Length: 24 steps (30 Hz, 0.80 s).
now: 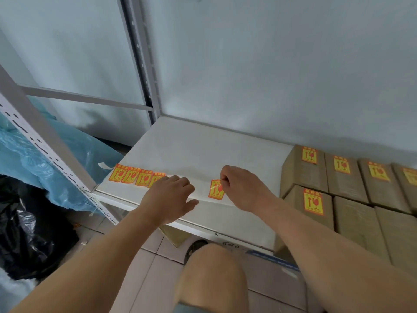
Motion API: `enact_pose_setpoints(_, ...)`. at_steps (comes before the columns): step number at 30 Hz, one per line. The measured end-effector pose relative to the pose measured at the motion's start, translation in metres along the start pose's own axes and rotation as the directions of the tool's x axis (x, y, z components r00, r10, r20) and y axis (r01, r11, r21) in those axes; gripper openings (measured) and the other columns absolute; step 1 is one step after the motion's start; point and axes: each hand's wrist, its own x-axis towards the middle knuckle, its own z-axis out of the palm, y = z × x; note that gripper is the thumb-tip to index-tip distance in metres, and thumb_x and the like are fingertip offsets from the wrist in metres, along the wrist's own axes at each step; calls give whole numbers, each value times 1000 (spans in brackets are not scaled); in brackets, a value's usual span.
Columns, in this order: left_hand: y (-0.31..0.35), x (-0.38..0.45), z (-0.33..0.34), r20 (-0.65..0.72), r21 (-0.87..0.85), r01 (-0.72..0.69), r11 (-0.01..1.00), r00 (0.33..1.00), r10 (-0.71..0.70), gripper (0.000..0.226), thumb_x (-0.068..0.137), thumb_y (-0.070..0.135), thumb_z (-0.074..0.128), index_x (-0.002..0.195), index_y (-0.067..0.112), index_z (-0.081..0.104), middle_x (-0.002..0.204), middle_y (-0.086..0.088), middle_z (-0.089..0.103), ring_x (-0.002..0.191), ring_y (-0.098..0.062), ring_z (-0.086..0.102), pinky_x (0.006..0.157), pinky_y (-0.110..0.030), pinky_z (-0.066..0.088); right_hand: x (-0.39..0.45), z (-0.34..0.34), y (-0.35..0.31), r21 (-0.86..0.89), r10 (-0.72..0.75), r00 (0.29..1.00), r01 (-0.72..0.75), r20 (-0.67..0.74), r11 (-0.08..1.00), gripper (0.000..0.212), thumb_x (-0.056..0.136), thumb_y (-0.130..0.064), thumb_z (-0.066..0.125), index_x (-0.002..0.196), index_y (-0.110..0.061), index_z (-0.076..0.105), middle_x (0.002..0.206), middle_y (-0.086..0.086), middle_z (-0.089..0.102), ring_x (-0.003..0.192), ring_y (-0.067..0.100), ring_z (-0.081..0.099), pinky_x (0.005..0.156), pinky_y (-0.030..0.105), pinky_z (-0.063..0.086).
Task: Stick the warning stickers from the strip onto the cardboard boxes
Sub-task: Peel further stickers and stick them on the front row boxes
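Observation:
A strip of orange-and-yellow warning stickers (133, 176) lies along the front left of the white shelf (194, 150). My left hand (169, 196) rests flat on the strip's backing, fingers straight. My right hand (240, 187) pinches the top corner of one warning sticker (216, 190), which hangs from the fingers just above the shelf. Cardboard boxes (352, 181) stand in rows at the right of the shelf. Several of them carry a sticker on top, such as the front left box (312, 203). The boxes beside it at the front (358, 222) show bare tops.
Grey metal shelf uprights (144, 57) rise at the left and back. A blue plastic bag (56, 159) and a black bag (29, 229) lie on the floor to the left. My knee (209, 274) is below the shelf edge.

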Motion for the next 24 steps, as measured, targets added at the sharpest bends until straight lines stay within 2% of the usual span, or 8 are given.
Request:
enact_pose_setpoints(3,39,11,-18,-85,-56,-50,997,995,45,48,84,57,38,89,20,69,84,5,65,76,-20,62,61,-32,48,-39,-29,26,-13,39,999,-39,-14,999,13,99,-21,38,94,-18,50,94,1,58,83,21,56,72,36,46)
enact_pose_setpoints(8,112,39,-43,-141,-100,-142,985,982,127,44,86,55,42,93,20,67,89,4,66,78,-21,62,64,-34,50,-102,-70,78,24,126,989,-125,-76,992,13,100,-27,41,93,-24,52,89,-11,55,79,8,55,66,27,47)
enact_pose_setpoints(12,169,61,-60,-171,-119,-216,969,966,195,43,89,55,42,102,22,66,100,5,66,88,-18,62,72,-33,50,-140,-92,120,43,187,977,-183,-104,982,12,99,-27,45,89,-27,51,86,-14,55,78,3,55,71,25,51)
enact_pose_setpoints(15,202,72,-67,-174,-153,-268,951,955,242,37,92,50,45,107,22,64,105,5,65,94,-17,60,78,-33,47,-162,-102,145,67,234,964,-227,-127,972,11,99,-27,46,88,-27,49,85,-12,55,76,4,54,68,26,50)
enact_pose_setpoints(19,230,80,-74,-186,-180,-303,936,945,270,37,94,51,41,110,24,61,111,7,62,98,-14,57,83,-30,44,-177,-107,170,113,276,951,-262,-137,958,7,98,-26,49,92,-25,52,89,-11,58,82,4,56,72,26,52)
enact_pose_setpoints(24,246,82,-70,-182,-214,-328,920,939,293,42,94,55,38,113,25,60,114,7,61,106,-14,53,89,-31,43,-181,-109,189,168,304,947,-285,-103,944,2,98,-26,51,97,-25,53,94,-10,58,85,5,56,68,17,42)
